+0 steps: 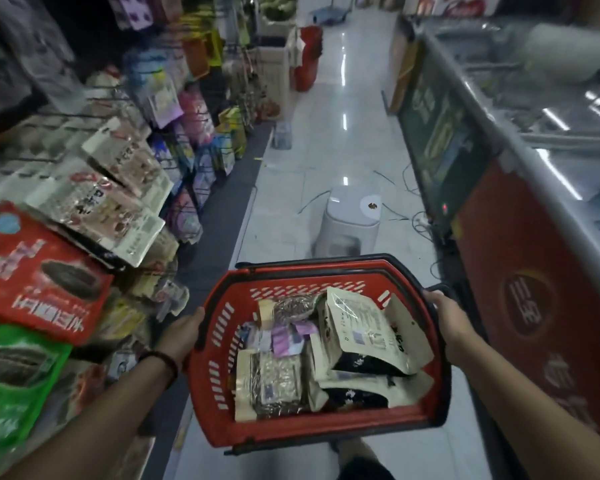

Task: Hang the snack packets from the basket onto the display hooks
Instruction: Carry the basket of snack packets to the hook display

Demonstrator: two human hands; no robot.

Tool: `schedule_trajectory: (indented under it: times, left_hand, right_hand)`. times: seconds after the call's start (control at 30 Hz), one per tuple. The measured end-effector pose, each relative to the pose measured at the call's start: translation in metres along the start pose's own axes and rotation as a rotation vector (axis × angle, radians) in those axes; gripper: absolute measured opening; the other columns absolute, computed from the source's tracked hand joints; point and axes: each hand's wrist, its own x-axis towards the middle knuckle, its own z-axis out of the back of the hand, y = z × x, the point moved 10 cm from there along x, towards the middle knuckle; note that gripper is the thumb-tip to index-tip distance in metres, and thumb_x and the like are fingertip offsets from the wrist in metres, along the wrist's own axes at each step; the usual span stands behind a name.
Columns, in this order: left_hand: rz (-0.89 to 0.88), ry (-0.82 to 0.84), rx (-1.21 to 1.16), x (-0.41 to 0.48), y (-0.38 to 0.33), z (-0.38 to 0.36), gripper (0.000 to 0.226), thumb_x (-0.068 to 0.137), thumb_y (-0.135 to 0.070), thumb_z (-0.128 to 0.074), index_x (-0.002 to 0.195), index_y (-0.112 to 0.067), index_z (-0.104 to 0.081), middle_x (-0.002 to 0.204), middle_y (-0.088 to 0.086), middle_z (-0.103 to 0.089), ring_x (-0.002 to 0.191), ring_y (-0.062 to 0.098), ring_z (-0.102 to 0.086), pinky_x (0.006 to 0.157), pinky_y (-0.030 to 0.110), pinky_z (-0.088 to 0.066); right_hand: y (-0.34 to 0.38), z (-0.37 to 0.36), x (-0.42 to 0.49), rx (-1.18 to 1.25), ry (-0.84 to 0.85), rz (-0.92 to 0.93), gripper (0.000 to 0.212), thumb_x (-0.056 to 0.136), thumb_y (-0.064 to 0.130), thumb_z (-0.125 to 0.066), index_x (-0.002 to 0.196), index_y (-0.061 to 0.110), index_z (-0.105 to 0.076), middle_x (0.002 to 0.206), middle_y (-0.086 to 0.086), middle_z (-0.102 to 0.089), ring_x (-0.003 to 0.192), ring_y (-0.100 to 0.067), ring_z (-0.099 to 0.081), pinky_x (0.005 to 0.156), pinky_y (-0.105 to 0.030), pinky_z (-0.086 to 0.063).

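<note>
Snack packets (371, 327) fill the red basket (312, 429), left hand (182, 336) and right hand (447, 315) apparently gripping its sides.

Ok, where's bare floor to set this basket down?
Bare tile lies between the rack's dark base and the white stool, and farther up the aisle past the stool. Crowded: cables beside the freezer, hanging packets on the left. The left hand and right hand grip the basket.

red plastic basket (222, 341), glossy floor (326, 116)
</note>
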Motion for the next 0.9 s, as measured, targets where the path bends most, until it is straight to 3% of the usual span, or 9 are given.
schedule_trajectory:
  times: [0.2,0.3,0.4,0.47,0.53,0.6,0.77,0.83,0.9]
  left_hand:
    - [0.025,-0.068,-0.018,0.038,-0.128,-0.030,0.069,0.092,-0.077,-0.058,0.108,-0.015,-0.081,0.096,0.018,-0.083,0.092,0.043,-0.079,0.091,0.063,-0.062]
    - [0.044,-0.088,-0.021,0.060,-0.171,-0.032,0.069,0.084,-0.085,-0.060,0.103,-0.022,-0.081,0.105,0.016,-0.082,0.099,0.039,-0.078,0.097,0.059,-0.061]
    - [-0.015,-0.130,-0.149,0.102,-0.205,-0.027,0.060,0.091,-0.080,-0.052,0.098,-0.029,-0.083,0.106,0.014,-0.083,0.096,0.037,-0.080,0.095,0.061,-0.061]
    - [0.073,-0.162,-0.206,0.100,-0.237,-0.036,0.059,0.093,-0.075,-0.057,0.106,-0.023,-0.080,0.089,0.013,-0.083,0.072,0.030,-0.081,0.073,0.054,-0.068]
    - [0.162,-0.112,-0.240,0.119,-0.262,-0.048,0.050,0.103,-0.058,-0.058,0.099,-0.011,-0.074,0.056,0.009,-0.073,0.043,0.021,-0.070,0.038,0.033,-0.057]
    - [0.170,-0.095,-0.240,0.140,-0.285,-0.050,0.046,0.104,-0.052,-0.059,0.101,-0.009,-0.074,0.050,0.007,-0.069,0.042,0.021,-0.066,0.032,0.026,-0.049]
    - [0.253,0.026,-0.364,0.212,-0.314,-0.048,0.048,0.103,-0.051,-0.064,0.106,-0.004,-0.077,0.092,0.021,-0.081,0.078,0.036,-0.078,0.076,0.054,-0.067]
    - [0.275,0.021,-0.407,0.235,-0.327,-0.041,0.056,0.100,-0.052,-0.068,0.120,-0.001,-0.076,0.114,0.028,-0.078,0.110,0.049,-0.073,0.098,0.070,-0.056]
    - [0.309,0.050,-0.413,0.253,-0.337,-0.040,0.061,0.098,-0.054,-0.070,0.124,0.001,-0.075,0.119,0.031,-0.075,0.122,0.053,-0.067,0.102,0.072,-0.052]
  right_hand:
    - [0.085,-0.040,0.125,0.000,0.087,-0.053,0.054,0.071,0.054,-0.075,0.101,0.010,-0.085,0.097,-0.016,-0.083,0.088,-0.038,-0.079,0.095,-0.057,-0.063]
    - [0.149,-0.067,0.160,-0.040,0.155,-0.049,0.034,0.089,0.038,-0.068,0.090,0.006,-0.079,0.074,-0.011,-0.076,0.060,-0.029,-0.069,0.065,-0.033,-0.056]
    - [0.203,-0.097,0.203,-0.079,0.176,-0.061,0.028,0.092,0.037,-0.066,0.089,0.011,-0.078,0.065,-0.007,-0.073,0.051,-0.024,-0.065,0.059,-0.029,-0.049]
    - [0.239,-0.123,0.228,-0.065,0.208,-0.026,0.033,0.087,0.038,-0.069,0.097,0.009,-0.081,0.076,-0.010,-0.078,0.059,-0.026,-0.069,0.063,-0.032,-0.052]
    - [0.274,-0.153,0.258,-0.085,0.220,-0.007,0.038,0.083,0.038,-0.071,0.103,0.007,-0.082,0.091,-0.015,-0.082,0.068,-0.030,-0.073,0.067,-0.036,-0.056]
    - [0.305,-0.185,0.287,-0.106,0.237,0.001,0.038,0.084,0.038,-0.070,0.102,0.007,-0.082,0.091,-0.015,-0.081,0.069,-0.032,-0.074,0.069,-0.037,-0.058]
    - [0.363,-0.258,0.361,-0.161,0.218,0.015,0.049,0.075,0.042,-0.073,0.108,0.007,-0.082,0.104,-0.022,-0.081,0.078,-0.037,-0.076,0.078,-0.048,-0.061]
    - [0.391,-0.294,0.389,-0.188,0.239,0.024,0.051,0.075,0.042,-0.076,0.112,0.007,-0.080,0.107,-0.025,-0.080,0.080,-0.038,-0.076,0.079,-0.051,-0.062]
    - [0.419,-0.328,0.414,-0.226,0.272,0.049,0.052,0.073,0.042,-0.077,0.112,0.008,-0.078,0.109,-0.026,-0.079,0.084,-0.042,-0.077,0.086,-0.063,-0.062]
